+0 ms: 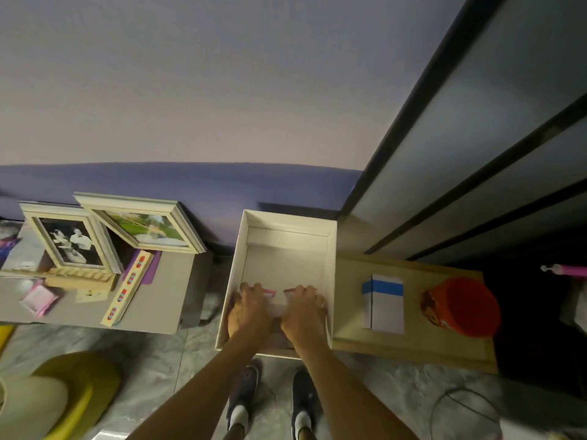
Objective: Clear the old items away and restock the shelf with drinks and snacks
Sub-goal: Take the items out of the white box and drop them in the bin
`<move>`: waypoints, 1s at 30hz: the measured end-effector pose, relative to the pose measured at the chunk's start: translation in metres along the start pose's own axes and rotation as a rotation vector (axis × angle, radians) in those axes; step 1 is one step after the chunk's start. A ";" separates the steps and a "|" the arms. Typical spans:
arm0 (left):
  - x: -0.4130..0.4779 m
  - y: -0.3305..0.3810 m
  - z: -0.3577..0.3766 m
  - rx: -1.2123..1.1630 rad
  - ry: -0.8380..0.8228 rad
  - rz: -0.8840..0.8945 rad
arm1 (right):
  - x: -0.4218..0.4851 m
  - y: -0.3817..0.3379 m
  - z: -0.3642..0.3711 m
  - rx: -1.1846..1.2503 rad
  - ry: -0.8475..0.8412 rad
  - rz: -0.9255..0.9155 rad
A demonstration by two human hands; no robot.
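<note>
A white open cardboard box (286, 223) stands on the floor by the purple wall. Both my hands are inside it at its near end. My left hand (251, 309) and my right hand (303, 309) each grip an end of a pale packet with pink-red trim (276, 296), mostly hidden under my fingers. To the right, a wooden shelf board (413, 347) carries a white carton with a blue band (386, 304) and a red tub lying on its side (460, 306).
A low grey table (158, 300) on the left holds two picture frames (104, 236), a wooden strip and pink cards. A tall dark shelving unit (476, 154) rises at right. A yellow stool (63, 395) is at bottom left, a wire loop (467, 411) at bottom right.
</note>
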State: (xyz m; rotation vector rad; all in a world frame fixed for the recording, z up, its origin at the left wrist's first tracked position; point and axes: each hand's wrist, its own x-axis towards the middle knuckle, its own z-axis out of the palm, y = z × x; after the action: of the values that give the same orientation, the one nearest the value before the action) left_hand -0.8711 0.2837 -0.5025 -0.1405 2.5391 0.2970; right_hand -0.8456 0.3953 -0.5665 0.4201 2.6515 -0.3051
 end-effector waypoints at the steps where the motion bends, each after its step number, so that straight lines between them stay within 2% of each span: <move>1: -0.002 -0.001 -0.003 -0.033 0.010 0.022 | 0.000 -0.001 -0.003 0.018 0.011 -0.013; 7: -0.006 -0.005 -0.023 -0.146 0.258 0.165 | 0.003 -0.001 -0.046 0.170 0.165 -0.096; 11: -0.057 0.003 -0.095 -0.327 0.456 0.148 | -0.022 -0.002 -0.121 0.443 0.330 -0.213; 16: -0.044 -0.018 -0.101 -0.341 0.452 0.261 | -0.021 0.005 -0.149 0.430 0.351 -0.176; 19: -0.095 -0.020 -0.147 -0.549 0.513 0.221 | -0.041 -0.010 -0.186 0.408 0.398 -0.287; 24: -0.153 -0.061 -0.190 -0.530 0.638 0.142 | -0.075 -0.063 -0.224 0.463 0.384 -0.488; 27: -0.176 -0.116 -0.200 -0.584 0.735 0.117 | -0.109 -0.111 -0.239 0.481 0.349 -0.592; 30: -0.205 -0.178 -0.206 -0.509 0.841 0.029 | -0.142 -0.164 -0.237 0.459 0.331 -0.735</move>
State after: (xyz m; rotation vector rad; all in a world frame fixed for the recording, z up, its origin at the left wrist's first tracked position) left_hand -0.7816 0.0693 -0.2539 -0.5127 3.2164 1.0857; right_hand -0.8701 0.2743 -0.2696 -0.4418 2.9503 -1.1657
